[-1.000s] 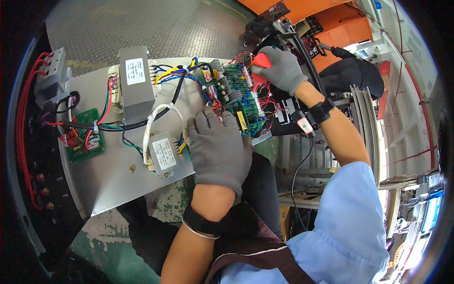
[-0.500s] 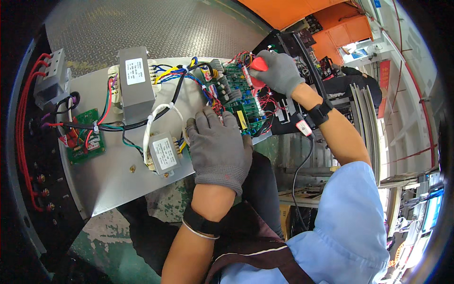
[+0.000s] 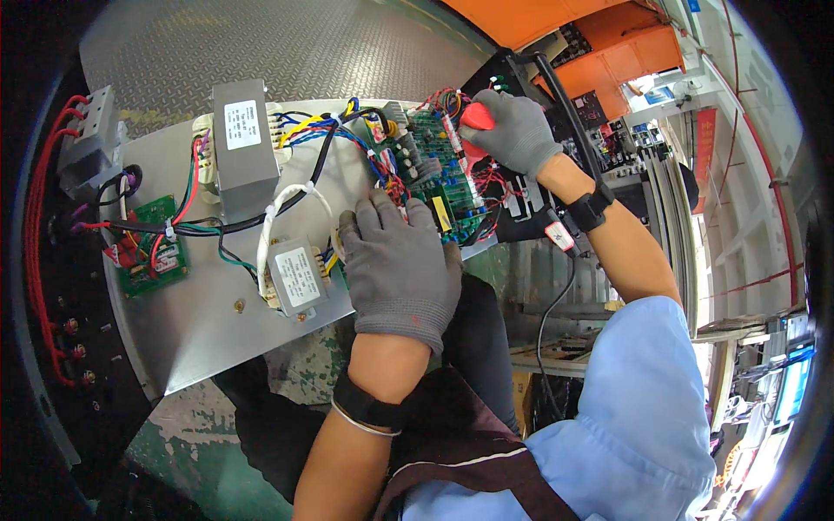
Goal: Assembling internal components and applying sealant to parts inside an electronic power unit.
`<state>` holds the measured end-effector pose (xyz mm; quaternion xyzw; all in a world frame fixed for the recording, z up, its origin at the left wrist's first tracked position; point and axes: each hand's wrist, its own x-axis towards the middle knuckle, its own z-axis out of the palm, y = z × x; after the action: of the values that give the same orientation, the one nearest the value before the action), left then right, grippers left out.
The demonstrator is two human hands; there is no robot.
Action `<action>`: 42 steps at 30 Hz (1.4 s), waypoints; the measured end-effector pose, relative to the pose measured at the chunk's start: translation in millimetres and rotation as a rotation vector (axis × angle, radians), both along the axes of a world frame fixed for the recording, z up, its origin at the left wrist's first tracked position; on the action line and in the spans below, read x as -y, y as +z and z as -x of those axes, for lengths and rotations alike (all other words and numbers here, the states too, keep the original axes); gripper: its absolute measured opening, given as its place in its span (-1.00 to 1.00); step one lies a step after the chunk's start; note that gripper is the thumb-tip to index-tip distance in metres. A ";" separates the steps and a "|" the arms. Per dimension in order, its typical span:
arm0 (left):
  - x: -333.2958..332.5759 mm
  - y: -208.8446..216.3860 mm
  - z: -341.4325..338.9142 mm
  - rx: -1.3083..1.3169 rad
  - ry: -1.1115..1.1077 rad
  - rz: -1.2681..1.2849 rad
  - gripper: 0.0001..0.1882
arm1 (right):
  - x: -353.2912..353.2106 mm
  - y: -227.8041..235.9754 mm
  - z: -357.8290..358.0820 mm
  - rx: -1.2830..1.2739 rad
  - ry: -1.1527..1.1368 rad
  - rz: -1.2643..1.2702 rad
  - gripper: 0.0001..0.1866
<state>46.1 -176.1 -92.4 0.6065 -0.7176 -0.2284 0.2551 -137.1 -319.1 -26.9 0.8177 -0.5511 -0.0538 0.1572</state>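
Observation:
My left hand (image 3: 399,260), in a grey glove, lies flat with fingers spread on the grey metal panel (image 3: 204,326), pressing its near edge just below the green circuit board (image 3: 434,169). My right hand (image 3: 514,130), also gloved, is closed around a red-handled screwdriver (image 3: 475,117) whose tip points down onto the circuit board's far right side. Coloured wires (image 3: 334,130) run from the board to a large grey transformer (image 3: 239,143) and a smaller one (image 3: 295,276) on the panel.
A small green board (image 3: 155,247) with red wires sits at the panel's left end beside a grey terminal block (image 3: 87,139). A black frame with red cabling (image 3: 39,260) borders the left. Diamond-plate floor (image 3: 304,48) lies beyond; orange machinery (image 3: 608,43) stands upper right.
My right hand with the screwdriver has shifted slightly left and down over the circuit board. My left hand stays pressed on the panel.

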 end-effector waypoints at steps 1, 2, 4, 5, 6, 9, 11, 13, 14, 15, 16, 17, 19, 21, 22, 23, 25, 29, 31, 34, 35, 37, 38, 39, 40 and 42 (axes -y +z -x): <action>0.0 -0.3 -0.1 -0.004 0.003 0.007 -0.44 | -0.7 -0.1 -1.2 -0.026 -0.015 -0.006 -0.60; 0.0 -0.5 -0.2 -0.010 -0.004 0.006 -0.44 | -1.7 -0.2 -2.2 -0.005 0.016 -0.012 -0.60; 0.2 -0.8 -0.1 -0.004 0.001 0.013 -0.44 | -4.5 -0.9 -3.4 -0.026 0.006 -0.071 -0.60; 0.2 -0.8 0.0 -0.005 -0.010 0.009 -0.45 | -5.6 -1.2 -3.7 -0.011 0.024 -0.077 -0.60; 0.2 -0.7 0.2 -0.002 -0.003 0.015 -0.45 | -6.6 -1.4 -3.7 -0.002 0.037 -0.077 -0.61; 0.1 0.0 0.7 0.013 -0.004 0.009 -0.45 | -8.4 -1.4 -2.0 -0.001 0.036 -0.078 -0.62; 0.5 0.4 0.6 0.002 -0.017 -0.018 -0.44 | -8.4 -1.5 -0.5 -0.009 0.025 -0.078 -0.61; 1.3 0.7 0.1 0.006 -0.017 -0.020 -0.43 | -7.8 -1.6 0.7 -0.015 -0.010 -0.102 -0.61; 1.5 0.9 -0.2 -0.012 -0.034 -0.040 -0.43 | -7.7 -1.6 1.2 0.003 0.017 -0.109 -0.61; 1.4 1.1 -0.5 0.002 -0.026 -0.032 -0.43 | -7.4 -1.6 1.5 -0.015 0.021 -0.101 -0.61; 1.3 1.2 -0.8 0.010 -0.031 -0.039 -0.42 | -7.1 -1.6 1.8 -0.051 0.004 -0.095 -0.61; 1.3 1.4 -1.0 0.006 -0.041 -0.049 -0.42 | -6.4 -1.3 2.0 -0.034 0.026 -0.095 -0.61; 1.5 1.6 -0.9 0.019 -0.035 -0.043 -0.42 | -4.2 -0.4 2.4 -0.042 -0.044 -0.142 -0.61; 1.7 1.7 -0.5 0.019 -0.035 -0.040 -0.42 | -1.9 -0.2 2.7 -0.048 -0.024 -0.145 -0.61; 1.7 1.5 -0.3 0.014 -0.032 -0.040 -0.42 | -0.6 -0.3 2.8 -0.077 -0.022 -0.129 -0.61; 1.7 1.3 -0.2 -0.001 -0.035 -0.044 -0.42 | 0.8 -0.8 2.6 -0.066 -0.018 -0.139 -0.61; 1.4 0.8 0.0 0.007 -0.023 -0.032 -0.42 | 3.3 -2.5 1.3 -0.090 0.023 -0.109 -0.59; 1.3 -0.1 0.0 -0.012 -0.024 -0.026 -0.42 | 7.0 -0.6 -3.0 -0.107 0.028 -0.148 -0.58; 1.9 -0.3 0.1 0.000 -0.016 -0.013 -0.42 | 6.8 1.6 -5.5 -0.147 -0.031 -0.138 -0.56; 2.7 -0.4 1.1 0.007 -0.024 -0.030 -0.41 | 2.9 5.6 -6.1 -0.110 -0.037 -0.118 -0.53; 2.8 -0.4 1.7 -0.005 -0.027 -0.038 -0.41 | 2.3 6.7 -5.8 -0.097 -0.022 -0.123 -0.53; 2.7 -1.1 2.2 0.013 -0.014 -0.017 -0.44 | 1.6 7.6 -4.2 -0.133 -0.069 -0.094 -0.52; 2.5 -1.6 2.4 0.013 0.005 0.019 -0.47 | 1.6 7.3 -3.1 -0.120 -0.058 -0.099 -0.52; 2.3 -2.0 2.7 0.013 0.004 0.019 -0.47 | 1.7 6.8 -1.9 -0.115 -0.058 -0.105 -0.52; 2.0 -2.5 2.9 0.011 0.013 0.034 -0.46 | 2.1 5.8 -0.8 -0.124 -0.072 -0.105 -0.52; 1.9 -3.3 3.1 0.011 0.022 0.048 -0.45 | 3.0 2.2 0.4 -0.109 -0.045 -0.106 -0.53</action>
<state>43.0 -178.0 -95.7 0.6091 -0.7177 -0.2050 0.2680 -137.5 -322.1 -24.8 0.8083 -0.5562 -0.1307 0.1423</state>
